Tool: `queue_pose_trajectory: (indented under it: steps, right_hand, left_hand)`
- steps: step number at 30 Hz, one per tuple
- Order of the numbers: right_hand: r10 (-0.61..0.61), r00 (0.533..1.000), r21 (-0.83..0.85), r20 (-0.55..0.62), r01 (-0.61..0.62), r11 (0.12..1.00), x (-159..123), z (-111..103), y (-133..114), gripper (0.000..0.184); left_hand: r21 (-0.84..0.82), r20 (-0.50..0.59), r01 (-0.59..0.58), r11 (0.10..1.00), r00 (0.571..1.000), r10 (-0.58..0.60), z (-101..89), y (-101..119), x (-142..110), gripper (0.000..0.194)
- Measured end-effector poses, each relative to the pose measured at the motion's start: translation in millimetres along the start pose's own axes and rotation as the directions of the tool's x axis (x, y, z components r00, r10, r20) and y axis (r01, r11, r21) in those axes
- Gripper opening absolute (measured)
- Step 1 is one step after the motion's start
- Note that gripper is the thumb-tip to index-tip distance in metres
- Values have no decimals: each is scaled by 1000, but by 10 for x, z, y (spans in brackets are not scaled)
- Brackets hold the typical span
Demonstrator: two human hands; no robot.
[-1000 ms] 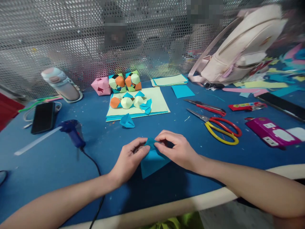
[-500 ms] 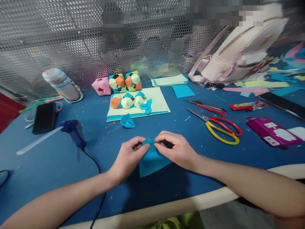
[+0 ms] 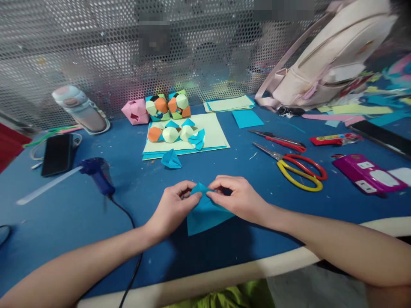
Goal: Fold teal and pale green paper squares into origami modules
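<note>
A sheet of blue paper point(image 3: 207, 216) is held between my two hands near the front of the table, its upper edge bent into a small point. My left hand point(image 3: 176, 205) pinches it on the left of that point, thumb in front. On the right, my right hand point(image 3: 236, 196) pinches the same edge between thumb and fingers. Just beyond my left hand lies a folded blue paper piece point(image 3: 171, 159). Further back, several orange, pale green and blue folded pieces, one a pale green piece point(image 3: 171, 134), rest on a stack of paper sheets point(image 3: 212, 132).
A blue glue gun point(image 3: 98, 175) with its cord lies left, near a phone point(image 3: 58, 155) and a bottle point(image 3: 80, 109). To the right are scissors point(image 3: 300, 171), a utility knife point(image 3: 279, 140) and a purple power strip point(image 3: 369, 173). A backpack point(image 3: 330, 64) leans against the perforated metal panel point(image 3: 109, 60).
The view has shifted slightly. Both hands keep their pinch on the blue paper, and the paper looks almost the same.
</note>
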State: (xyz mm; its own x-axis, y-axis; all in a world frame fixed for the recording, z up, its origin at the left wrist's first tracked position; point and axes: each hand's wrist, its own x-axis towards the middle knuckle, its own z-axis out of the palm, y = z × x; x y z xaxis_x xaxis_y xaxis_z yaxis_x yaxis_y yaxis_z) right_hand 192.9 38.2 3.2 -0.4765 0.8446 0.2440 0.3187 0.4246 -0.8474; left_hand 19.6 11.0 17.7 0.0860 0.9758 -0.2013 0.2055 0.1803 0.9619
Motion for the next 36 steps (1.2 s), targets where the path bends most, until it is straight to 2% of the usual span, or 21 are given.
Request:
queue_pose_trajectory:
  steps: [8,14,22,27,33,36]
  right_hand:
    - [63,998,49,5,-63,997,4,4,23,9]
    - [85,995,34,45,-86,996,9,21,55,3]
    - [-75,994,103,81,66,992,22,-4,76,9]
    - [-166,985,65,38,164,984,17,4,112,10]
    - [-168,986,11,23,167,986,-21,33,112,7]
    - [-86,996,8,37,86,996,-28,34,89,10]
  left_hand:
    - [-20,54,69,997,996,-68,-23,-25,19,14]
    - [121,38,12,993,999,-17,-29,-59,28,10]
    - [133,83,-26,991,996,15,-81,-61,57,10]
    - [118,91,-71,990,994,60,-89,-63,58,7]
    - [201,82,-73,977,995,58,-75,-26,36,8]
    - [220,68,-67,973,996,53,-77,-33,30,8]
